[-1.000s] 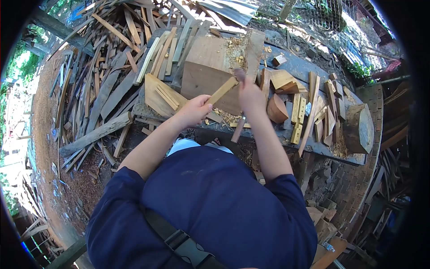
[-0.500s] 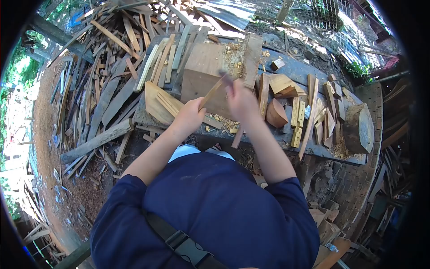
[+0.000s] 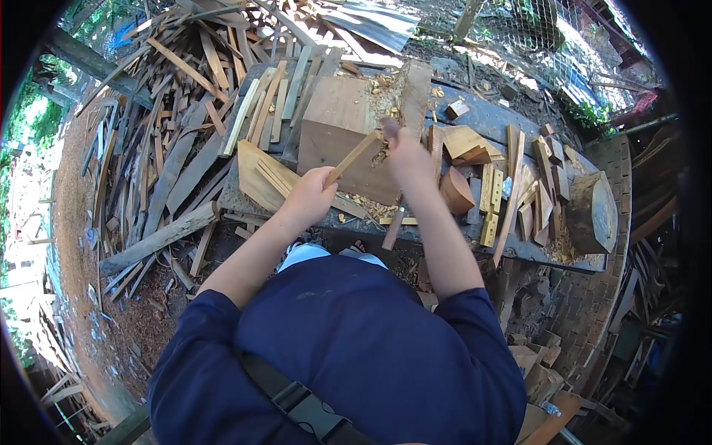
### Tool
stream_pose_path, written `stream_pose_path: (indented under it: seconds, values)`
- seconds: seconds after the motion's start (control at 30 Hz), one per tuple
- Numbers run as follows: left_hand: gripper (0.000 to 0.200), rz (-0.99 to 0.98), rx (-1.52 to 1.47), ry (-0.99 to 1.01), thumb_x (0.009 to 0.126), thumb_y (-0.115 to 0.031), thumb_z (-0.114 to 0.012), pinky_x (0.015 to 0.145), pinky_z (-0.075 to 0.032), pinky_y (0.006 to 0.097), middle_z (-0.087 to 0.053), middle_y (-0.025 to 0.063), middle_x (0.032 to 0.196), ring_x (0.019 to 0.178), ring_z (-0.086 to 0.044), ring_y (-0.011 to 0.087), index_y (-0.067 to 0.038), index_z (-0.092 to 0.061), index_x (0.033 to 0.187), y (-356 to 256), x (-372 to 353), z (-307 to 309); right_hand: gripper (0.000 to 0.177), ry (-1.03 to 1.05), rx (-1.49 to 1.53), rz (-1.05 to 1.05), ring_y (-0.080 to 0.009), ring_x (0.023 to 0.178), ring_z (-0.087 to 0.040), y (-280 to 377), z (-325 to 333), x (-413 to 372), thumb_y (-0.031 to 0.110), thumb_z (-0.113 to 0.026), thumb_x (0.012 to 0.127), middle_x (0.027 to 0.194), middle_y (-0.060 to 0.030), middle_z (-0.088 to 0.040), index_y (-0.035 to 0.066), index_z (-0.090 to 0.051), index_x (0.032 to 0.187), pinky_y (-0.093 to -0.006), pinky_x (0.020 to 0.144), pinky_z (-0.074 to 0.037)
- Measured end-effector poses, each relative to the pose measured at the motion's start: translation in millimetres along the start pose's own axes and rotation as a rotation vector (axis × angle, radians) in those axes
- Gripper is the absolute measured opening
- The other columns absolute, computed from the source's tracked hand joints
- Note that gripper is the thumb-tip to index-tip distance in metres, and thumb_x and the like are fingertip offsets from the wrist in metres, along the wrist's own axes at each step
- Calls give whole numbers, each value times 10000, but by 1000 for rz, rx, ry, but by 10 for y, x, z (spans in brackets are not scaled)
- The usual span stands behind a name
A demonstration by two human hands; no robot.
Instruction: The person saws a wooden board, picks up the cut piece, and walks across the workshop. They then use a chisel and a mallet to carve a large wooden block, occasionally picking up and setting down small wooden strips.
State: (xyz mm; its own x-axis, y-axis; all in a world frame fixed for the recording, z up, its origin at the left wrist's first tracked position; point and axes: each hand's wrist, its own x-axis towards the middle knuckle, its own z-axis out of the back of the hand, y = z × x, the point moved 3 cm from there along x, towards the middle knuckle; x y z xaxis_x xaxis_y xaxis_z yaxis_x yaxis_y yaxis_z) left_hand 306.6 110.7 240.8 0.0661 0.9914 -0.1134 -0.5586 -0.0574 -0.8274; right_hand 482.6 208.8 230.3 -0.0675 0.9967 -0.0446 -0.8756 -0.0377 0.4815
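Observation:
My left hand (image 3: 310,196) is closed round the lower end of a light wooden handle (image 3: 352,159), which slants up to the right. At its upper end is a dark head (image 3: 389,126), too blurred to tell the tool's kind. My right hand (image 3: 409,159), smeared by motion, is closed at that dark end. Both hands are over a large squared wood block (image 3: 334,133) with a hollow full of chips (image 3: 386,93) along its right part. Below my right hand, a chisel-like tool with a wooden handle (image 3: 394,228) juts over the bench edge.
The bench (image 3: 489,115) carries wood offcuts, a yellow drilled wood piece (image 3: 488,209), a rounded reddish block (image 3: 457,190) and a log section (image 3: 593,215). A loose timber pile (image 3: 178,111) lies to the left. A wire fence (image 3: 549,37) stands behind.
The tool's dark end and my right hand have shifted slightly right, toward the chip-filled hollow. My left hand has moved slightly left and down and keeps its grip. The block stays in place.

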Motion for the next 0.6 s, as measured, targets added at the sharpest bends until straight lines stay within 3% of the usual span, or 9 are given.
stream_pose_path:
  seconds: [0.07, 0.17, 0.27, 0.3, 0.37, 0.47, 0.53, 0.57, 0.6]
  values:
    - [233, -27, 7, 4, 794, -86, -482, 806, -395, 394, -532, 236, 943, 935, -493, 380, 47, -513, 983, 28, 7, 29, 215, -37, 64, -37, -402, 745, -566, -18, 148, 44, 268, -437, 872, 777, -234, -572, 54, -425, 859, -480, 617, -433]
    - [229, -43, 69, -39, 796, -88, -483, 805, -396, 394, -531, 232, 946, 941, -494, 373, 42, -516, 981, 29, 61, 41, 246, 54, 236, 384, -409, 728, -562, 489, 220, -469, 303, -410, 876, 748, -223, -572, 58, -430, 878, -487, 650, -432]
    - [226, -85, 157, -69, 800, -84, -479, 797, -397, 400, -534, 224, 939, 913, -497, 368, 42, -512, 986, -152, 21, 103, 238, 14, 78, 263, -412, 735, -561, 192, -104, -206, 294, -412, 876, 752, -227, -574, 57, -429, 880, -491, 645, -431]
    - [241, -88, 111, -70, 799, -83, -482, 800, -391, 405, -533, 225, 942, 911, -489, 373, 45, -510, 1002, -144, 12, 129, 239, -9, 62, 13, -421, 745, -556, 26, 4, 5, 289, -405, 879, 756, -235, -575, 52, -431, 877, -493, 647, -429]
    - [257, -83, 79, -59, 798, -83, -485, 803, -385, 409, -532, 227, 946, 909, -482, 379, 48, -508, 1017, -21, -6, 174, 229, -166, 19, 45, -395, 677, -575, -225, 50, 169, 263, -402, 879, 689, -190, -588, 36, -417, 857, -483, 584, -444]
    - [296, -225, 101, -97, 832, -96, -482, 666, -434, 357, -562, 185, 907, 747, -541, 288, 37, -471, 1097, 184, 70, 120, 233, -137, 185, 211, -392, 673, -572, 202, 221, -161, 271, -432, 872, 680, -195, -577, 42, -419, 837, -478, 570, -436]
    - [355, 273, -475, 114, 872, -117, -469, 498, -415, 258, -581, 115, 836, 573, -520, 143, 14, -398, 1194, 302, 169, 50, 232, -72, 306, 348, -390, 666, -570, 447, 131, -413, 273, -449, 865, 675, -196, -571, 46, -419, 827, -476, 560, -432]
    - [354, 221, -586, 117, 894, -128, -451, 398, -333, 183, -555, 53, 725, 465, -422, 44, -7, -355, 1213, 281, 195, 31, 230, -4, 305, 420, -391, 656, -567, 509, 30, -506, 273, -463, 859, 669, -194, -567, 50, -416, 824, -474, 555, -431]
    - [354, 222, -587, 118, 894, -128, -451, 398, -333, 183, -555, 53, 725, 465, -422, 44, -7, -355, 1213, 267, 191, 35, 230, 66, 303, 493, -392, 647, -564, 536, -57, -553, 274, -476, 853, 663, -193, -562, 55, -414, 821, -472, 550, -429]
